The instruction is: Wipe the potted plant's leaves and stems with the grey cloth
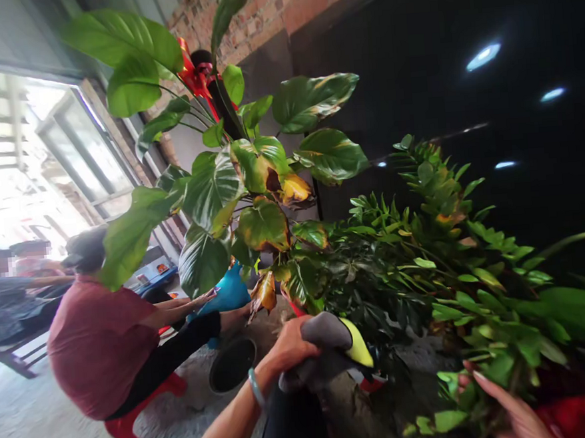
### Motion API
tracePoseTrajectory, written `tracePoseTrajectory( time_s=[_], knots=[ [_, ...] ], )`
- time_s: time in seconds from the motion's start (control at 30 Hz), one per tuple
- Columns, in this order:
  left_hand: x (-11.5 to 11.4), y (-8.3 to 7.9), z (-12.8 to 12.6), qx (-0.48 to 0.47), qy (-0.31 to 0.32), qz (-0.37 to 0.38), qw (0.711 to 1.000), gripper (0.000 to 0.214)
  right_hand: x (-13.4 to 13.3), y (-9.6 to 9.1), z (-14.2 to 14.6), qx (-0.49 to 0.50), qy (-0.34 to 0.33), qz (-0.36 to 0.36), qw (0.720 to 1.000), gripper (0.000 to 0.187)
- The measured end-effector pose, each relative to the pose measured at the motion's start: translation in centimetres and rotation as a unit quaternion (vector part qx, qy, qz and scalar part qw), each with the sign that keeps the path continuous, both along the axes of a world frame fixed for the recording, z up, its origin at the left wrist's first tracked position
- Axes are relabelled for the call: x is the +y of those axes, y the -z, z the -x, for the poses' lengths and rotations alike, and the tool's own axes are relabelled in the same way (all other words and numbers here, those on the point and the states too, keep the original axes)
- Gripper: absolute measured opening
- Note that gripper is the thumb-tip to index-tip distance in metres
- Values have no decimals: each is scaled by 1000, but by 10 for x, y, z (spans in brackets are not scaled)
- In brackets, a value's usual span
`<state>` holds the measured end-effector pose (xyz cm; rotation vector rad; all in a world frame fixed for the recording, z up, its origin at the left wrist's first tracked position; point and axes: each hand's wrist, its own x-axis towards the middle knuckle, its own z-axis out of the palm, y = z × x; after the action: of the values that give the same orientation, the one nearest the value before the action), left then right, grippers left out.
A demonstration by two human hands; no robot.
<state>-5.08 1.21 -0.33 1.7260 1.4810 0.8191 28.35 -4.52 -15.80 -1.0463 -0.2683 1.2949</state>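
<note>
Across the upper right, a dark, glossy wall (412, 70) with spots of light; in the centre, a tall plant (210, 188) with broad, smooth leaves, some browned and dry, its pot hidden; to the right, a bushy plant (435, 189) with small, shiny leaflets. At left, a person (95, 339) on a red stool (129, 430). At lower centre-left, a round black basin (214, 371), contents too dark to tell. At lower centre, grey soft fabric (325, 330) with yellow-green part, clamped in the left hand (289, 348). At lower right, near green leaves, the right hand (508, 404), grip impossible to tell.
</note>
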Motion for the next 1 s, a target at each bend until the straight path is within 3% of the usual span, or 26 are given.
tracePoseTrajectory(
  time_s=[0.1, 0.2, 0.27, 0.33, 0.43, 0.5, 0.57, 0.73, 0.8, 0.87, 0.93, 1.0],
  knots=[
    [4, -25, 7, -51, -68, -114, 990, 43, 4, 12, -5, 15, -28, 28, 999, 37],
    [22, -55, 4, -40, -176, -255, 950, 48, 7, 12, -3, 14, -44, 26, 999, 41],
    [32, -57, -6, -2, -219, -293, 931, 52, 5, 8, -1, 14, -42, 19, 999, 43],
    [31, -41, -16, 50, -204, -252, 945, 53, -2, 2, -2, 8, -30, 10, 999, 45],
    [14, -5, -26, 69, -61, -75, 993, 44, -12, -7, -6, -17, -27, -5, 999, 56],
    [3, 5, -25, 17, 9, -9, 1000, 39, -13, -11, -7, -16, -26, 7, 999, 52],
    [-1, -4, -20, -39, -2, -37, 999, 40, -8, -17, -3, 16, -19, 32, 999, 42],
    [28, -57, -13, -56, -168, -231, 957, 46, 2, -41, 12, 92, 25, 58, 994, 48],
    [36, -57, -16, -30, -208, -237, 948, 47, 2, -50, 16, 113, 31, 68, 991, 49],
    [32, -39, -21, 7, -178, -178, 968, 45, -1, -52, 16, 114, 29, 68, 991, 48],
    [18, -13, -25, 44, -60, -77, 994, 43, -3, -48, 15, 94, 24, 52, 994, 46],
    [-1, 5, -26, 55, 74, 21, 995, 40, -4, -42, 12, 72, 17, 33, 997, 44]
  ],
)
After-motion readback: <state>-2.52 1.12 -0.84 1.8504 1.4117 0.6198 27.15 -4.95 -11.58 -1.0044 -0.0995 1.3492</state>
